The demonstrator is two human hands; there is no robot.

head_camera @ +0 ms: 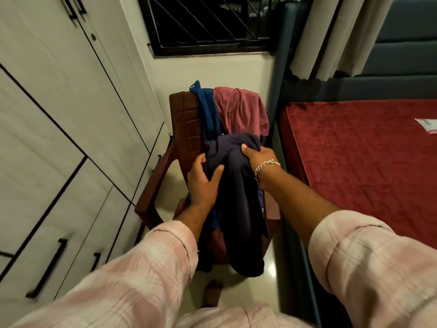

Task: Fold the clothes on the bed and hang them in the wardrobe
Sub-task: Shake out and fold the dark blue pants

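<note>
A dark navy garment (238, 204) hangs in a long bunch over the brown chair (183, 124). My right hand (257, 157) grips its top, fingers curled into the cloth. My left hand (203, 181) holds the garment's left side, thumb pressed on the front. Over the chair back are draped a blue garment (208, 110) and a pink garment (241, 110). The wardrobe (59, 129) stands at the left with its doors closed. The bed (369, 157) with a red cover lies at the right.
A barred window (208, 22) is on the far wall behind the chair, curtains (335, 36) hang at the upper right. A small white packet (428, 125) lies on the bed's far right. My foot (212, 294) stands on the pale floor below the chair.
</note>
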